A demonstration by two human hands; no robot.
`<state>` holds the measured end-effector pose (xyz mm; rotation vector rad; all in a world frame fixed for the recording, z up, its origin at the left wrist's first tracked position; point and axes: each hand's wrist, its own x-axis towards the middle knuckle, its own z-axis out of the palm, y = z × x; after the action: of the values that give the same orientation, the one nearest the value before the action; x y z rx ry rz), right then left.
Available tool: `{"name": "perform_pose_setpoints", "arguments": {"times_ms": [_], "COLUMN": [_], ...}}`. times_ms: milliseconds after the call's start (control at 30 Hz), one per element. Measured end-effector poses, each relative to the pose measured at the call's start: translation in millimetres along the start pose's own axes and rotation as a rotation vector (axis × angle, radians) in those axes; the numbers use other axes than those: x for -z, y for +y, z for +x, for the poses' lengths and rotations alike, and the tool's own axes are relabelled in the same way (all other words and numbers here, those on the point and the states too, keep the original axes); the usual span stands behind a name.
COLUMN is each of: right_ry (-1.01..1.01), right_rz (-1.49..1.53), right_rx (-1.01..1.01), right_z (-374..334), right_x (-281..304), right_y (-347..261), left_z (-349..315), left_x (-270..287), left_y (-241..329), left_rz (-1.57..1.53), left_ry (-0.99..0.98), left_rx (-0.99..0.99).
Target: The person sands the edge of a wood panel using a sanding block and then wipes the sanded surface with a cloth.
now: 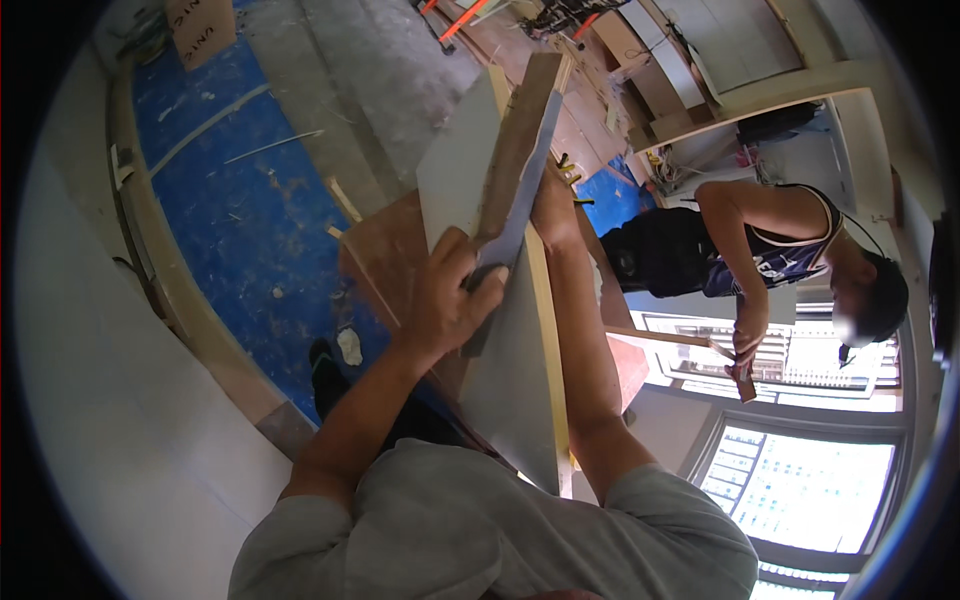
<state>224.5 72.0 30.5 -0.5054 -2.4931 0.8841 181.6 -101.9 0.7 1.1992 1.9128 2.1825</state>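
Note:
A long wooden board, brown with a blue-grey face along one side, stretches away in front of me. My left hand is closed round its near part, with the thumb on the right side and curled fingers on the left. Beneath it lies a light grey panel with a pale wood edge. My right forearm runs along that edge, and my right hand is against the board's right side farther off. The board hides the right hand's fingers. Small yellow and black parts show just beyond that hand.
Brown sheet material lies below the panel. Blue floor covering with scraps spreads at the left beside a pale wall. A co-worker in a dark sleeveless top stands at the right, holding a small brownish object, near bright windows.

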Motion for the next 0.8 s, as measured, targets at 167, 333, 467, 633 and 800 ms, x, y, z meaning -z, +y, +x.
{"name": "perform_pose_setpoints", "arguments": {"times_ms": [167,333,467,633,800], "right_ry": [-0.041,-0.057,-0.038,-0.097,-0.035], "right_rz": [0.346,0.429,0.457,0.150,-0.182], "right_rx": [-0.195,-0.216,-0.251,-0.131,-0.059], "right_z": [9.5,10.3,5.7,19.8,69.2], "right_x": [1.9,17.0,20.6,21.5,15.9], "right_y": [20.8,16.8,-11.3,-28.3,-16.2], "left_z": [86.0,118.3,27.6,-50.0,-81.2], "left_x": [-19.1,-14.6,7.5,-8.0,-12.1], "left_y": [-74.6,-111.7,-100.4,-85.6,-92.5], "left_rz": [-0.031,-0.350,-0.684,-0.855,-0.784], "left_ry": [0.021,0.146,0.165,0.235,0.112], "left_rx": [-0.054,0.335,0.718,0.811,0.752]}}
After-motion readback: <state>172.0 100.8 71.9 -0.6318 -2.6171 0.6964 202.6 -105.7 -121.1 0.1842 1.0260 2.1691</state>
